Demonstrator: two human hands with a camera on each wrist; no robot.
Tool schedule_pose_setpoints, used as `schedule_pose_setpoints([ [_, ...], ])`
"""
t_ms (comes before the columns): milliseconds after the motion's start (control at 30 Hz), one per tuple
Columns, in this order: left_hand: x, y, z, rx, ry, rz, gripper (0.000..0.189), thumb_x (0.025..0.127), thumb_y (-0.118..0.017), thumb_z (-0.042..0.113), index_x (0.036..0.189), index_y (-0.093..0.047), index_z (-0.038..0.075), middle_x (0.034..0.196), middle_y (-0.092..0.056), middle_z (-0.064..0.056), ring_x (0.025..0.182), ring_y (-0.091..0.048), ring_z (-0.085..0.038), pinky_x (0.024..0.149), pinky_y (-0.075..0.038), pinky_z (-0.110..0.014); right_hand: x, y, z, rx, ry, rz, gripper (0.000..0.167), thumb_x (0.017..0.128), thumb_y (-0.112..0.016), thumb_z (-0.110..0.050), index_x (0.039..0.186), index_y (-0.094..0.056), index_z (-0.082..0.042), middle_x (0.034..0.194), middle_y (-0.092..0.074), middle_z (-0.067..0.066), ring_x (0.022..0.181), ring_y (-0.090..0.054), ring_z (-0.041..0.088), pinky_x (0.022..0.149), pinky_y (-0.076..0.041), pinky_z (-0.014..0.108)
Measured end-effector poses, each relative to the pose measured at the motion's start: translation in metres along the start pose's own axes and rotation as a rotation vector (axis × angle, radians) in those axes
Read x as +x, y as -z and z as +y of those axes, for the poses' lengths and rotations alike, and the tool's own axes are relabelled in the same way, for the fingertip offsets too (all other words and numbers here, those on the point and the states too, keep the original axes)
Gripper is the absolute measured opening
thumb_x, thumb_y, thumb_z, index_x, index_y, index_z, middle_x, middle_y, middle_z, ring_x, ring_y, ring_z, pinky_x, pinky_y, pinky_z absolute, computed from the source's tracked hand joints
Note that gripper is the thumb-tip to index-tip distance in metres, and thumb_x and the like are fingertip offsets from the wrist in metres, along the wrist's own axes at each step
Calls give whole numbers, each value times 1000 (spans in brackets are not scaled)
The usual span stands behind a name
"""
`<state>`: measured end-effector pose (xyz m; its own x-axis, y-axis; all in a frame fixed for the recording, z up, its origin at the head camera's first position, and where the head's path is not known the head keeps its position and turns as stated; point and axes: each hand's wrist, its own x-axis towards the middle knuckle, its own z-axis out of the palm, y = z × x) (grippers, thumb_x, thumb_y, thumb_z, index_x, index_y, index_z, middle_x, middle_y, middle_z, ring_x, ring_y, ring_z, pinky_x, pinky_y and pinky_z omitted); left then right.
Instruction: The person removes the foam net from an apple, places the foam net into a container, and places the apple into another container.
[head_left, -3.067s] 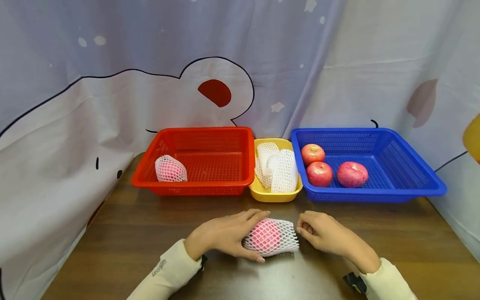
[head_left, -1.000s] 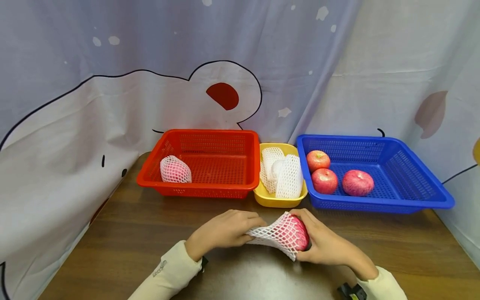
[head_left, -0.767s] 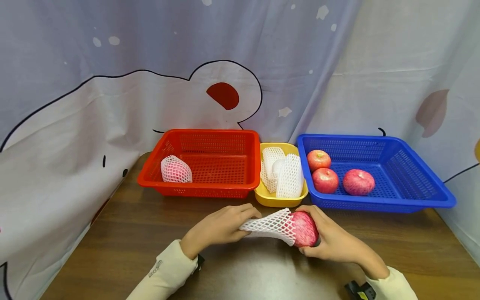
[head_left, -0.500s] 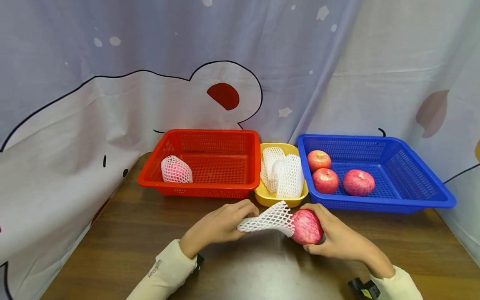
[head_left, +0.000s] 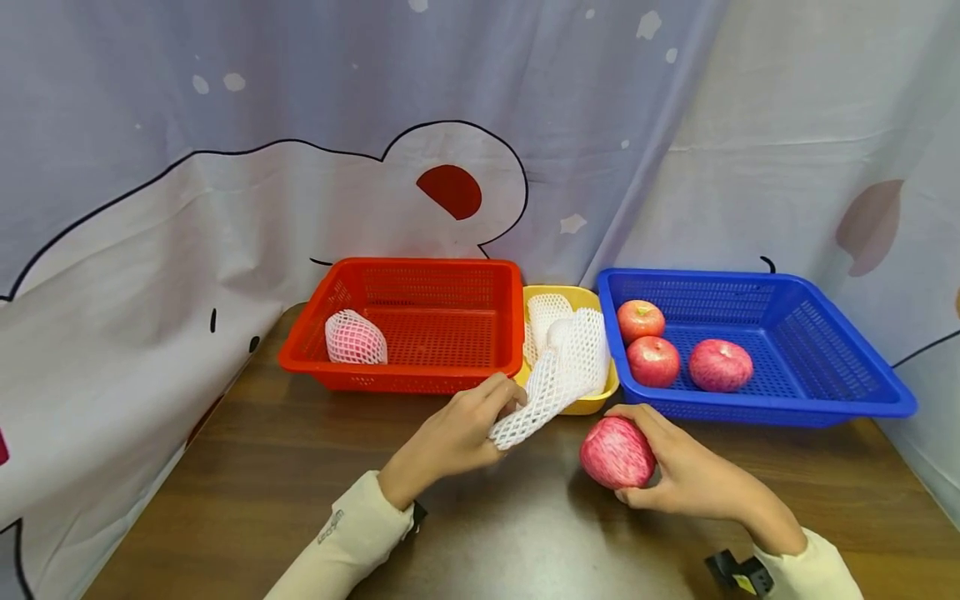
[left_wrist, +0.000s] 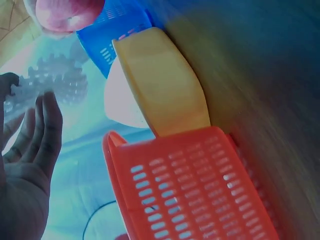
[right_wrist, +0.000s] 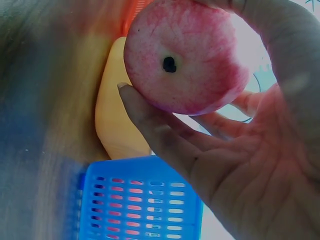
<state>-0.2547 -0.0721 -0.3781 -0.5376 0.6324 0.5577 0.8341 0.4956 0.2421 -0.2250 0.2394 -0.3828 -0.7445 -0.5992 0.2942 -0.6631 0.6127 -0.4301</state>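
My left hand (head_left: 457,429) pinches a white foam fruit net (head_left: 534,407), which stretches up and right over the front rim of the yellow tub (head_left: 585,407). In the left wrist view the foam net (left_wrist: 55,80) hangs from the fingers. My right hand (head_left: 686,467) holds a bare pink-red apple (head_left: 617,452) above the table, thumb below and fingers over the top. The right wrist view shows the apple (right_wrist: 185,55) with its dark hollow facing the camera. Net and apple are apart.
A red basket (head_left: 420,382) at the back left holds one netted apple (head_left: 356,337). More white nets lie in the yellow tub. At the back right, a blue basket (head_left: 780,407) contains 3 bare apples (head_left: 720,365). A patterned curtain (head_left: 300,200) hangs behind.
The net around the apple has slid off. My left hand has drawn it left, then up toward the yellow tub. My right hand has taken the apple and moved slightly right with it.
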Motion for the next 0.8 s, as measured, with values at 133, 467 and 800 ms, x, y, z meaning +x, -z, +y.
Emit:
schedule_pose_setpoints([
  [133,10,-5,2,45,13,60,43,68,-80,1,103,-55,8,89,-56,-4,74,-52,-8,64,-49,-13,0,7,-2,-14,4,8,84,64,-91,-23,135,-47,-11,121,-55,-8,105,-57,3,87,-54,27],
  [467,34,-18,-1,135,56,130,40,69,-78,4,103,-56,7,88,-53,-3,69,-53,-9,60,-50,-17,2,22,-3,-35,56,5,76,67,-90,-25,133,-53,-20,123,-54,-10,108,-52,1,88,-52,24],
  [800,42,-31,-15,172,125,149,36,73,-75,4,104,-56,6,86,-55,-4,69,-55,-11,63,-53,-18,10,39,-7,-62,48,38,78,67,-91,-27,133,-51,-20,124,-53,-10,108,-52,1,90,-49,17],
])
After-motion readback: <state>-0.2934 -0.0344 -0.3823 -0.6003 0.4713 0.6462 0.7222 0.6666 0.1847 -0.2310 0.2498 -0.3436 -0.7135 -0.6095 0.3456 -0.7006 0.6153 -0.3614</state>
